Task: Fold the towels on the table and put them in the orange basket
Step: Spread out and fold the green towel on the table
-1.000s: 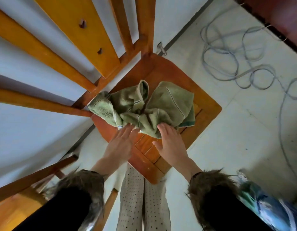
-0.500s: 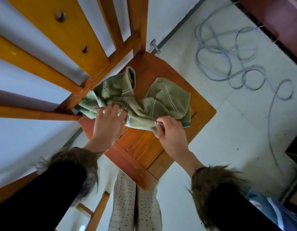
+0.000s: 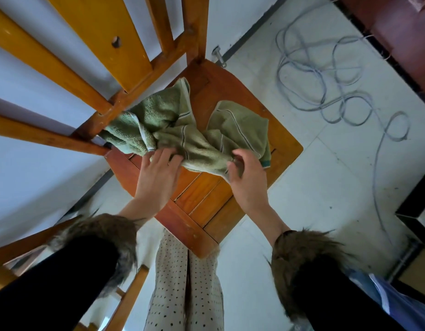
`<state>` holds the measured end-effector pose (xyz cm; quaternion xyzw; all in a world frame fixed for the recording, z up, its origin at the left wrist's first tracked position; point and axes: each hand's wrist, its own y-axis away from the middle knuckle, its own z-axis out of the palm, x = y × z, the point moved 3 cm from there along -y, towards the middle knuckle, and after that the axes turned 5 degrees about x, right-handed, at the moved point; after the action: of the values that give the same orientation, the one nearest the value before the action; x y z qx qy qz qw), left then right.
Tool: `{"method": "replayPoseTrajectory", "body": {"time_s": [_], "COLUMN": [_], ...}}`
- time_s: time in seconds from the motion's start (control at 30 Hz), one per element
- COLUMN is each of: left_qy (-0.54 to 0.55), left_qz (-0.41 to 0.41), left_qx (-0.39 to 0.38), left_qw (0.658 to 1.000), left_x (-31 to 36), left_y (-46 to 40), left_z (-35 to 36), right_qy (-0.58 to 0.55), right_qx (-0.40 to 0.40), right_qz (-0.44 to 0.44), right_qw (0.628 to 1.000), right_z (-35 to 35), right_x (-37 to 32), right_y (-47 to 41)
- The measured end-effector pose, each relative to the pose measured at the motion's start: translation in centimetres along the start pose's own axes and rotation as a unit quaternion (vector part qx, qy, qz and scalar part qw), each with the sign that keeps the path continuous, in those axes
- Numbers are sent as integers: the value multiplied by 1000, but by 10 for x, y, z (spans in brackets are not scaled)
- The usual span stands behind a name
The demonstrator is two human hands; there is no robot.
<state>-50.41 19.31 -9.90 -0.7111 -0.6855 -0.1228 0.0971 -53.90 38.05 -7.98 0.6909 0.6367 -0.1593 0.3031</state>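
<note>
Two hands work on one green towel [image 3: 183, 130] that lies crumpled on the wooden chair seat [image 3: 285, 144]. The towel covers the back half of the seat; its left end hangs over the left corner, touching the chair back [image 3: 125, 44], and its right end reaches near the right corner. The left hand [image 3: 156, 177] has its fingers curled into the cloth at the towel's front edge and grips it. The right hand [image 3: 247, 180] pinches the same front edge between thumb and fingers, further right. The front part of the seat is bare wood. On the pale floor [image 3: 326, 187] beyond the right side of the chair lies a loose grey cable [image 3: 321, 87] in several loops.
</note>
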Motion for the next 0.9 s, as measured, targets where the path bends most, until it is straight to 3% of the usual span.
{"method": "replayPoseTrajectory", "body": {"time_s": [0.13,0.2,0.3,0.47,0.57,0.63,0.77,0.9], "left_qy": [140,163,175,165,155,152,149,141], "left_qz": [-27,-20,9,41,50,39,14,-33], "left_qx": [13,37,70,113,116,115,143,197], "left_qw": [990,986,982,979,980,981,978,970], "left_x": [15,25,40,58,73,83,103,126], "left_y": [10,8,3,-6,-5,-2,14,43], "left_z": [-39,-67,-113,-192,-235,-260,-309,-366], "right_qy": [168,209,186,123,156,153,62,-82], "right_qx": [-63,-35,63,137,159,145,116,-25], "right_qz": [-138,-162,-151,-117,-194,-249,-279,-263], "right_qw": [974,964,969,976,955,945,951,961], "right_z": [6,4,-13,-70,-117,-146,-200,-245], "right_x": [-31,-50,-85,-122,-141,-158,-194,-232], "right_y": [22,31,38,37,34,33,39,58]}}
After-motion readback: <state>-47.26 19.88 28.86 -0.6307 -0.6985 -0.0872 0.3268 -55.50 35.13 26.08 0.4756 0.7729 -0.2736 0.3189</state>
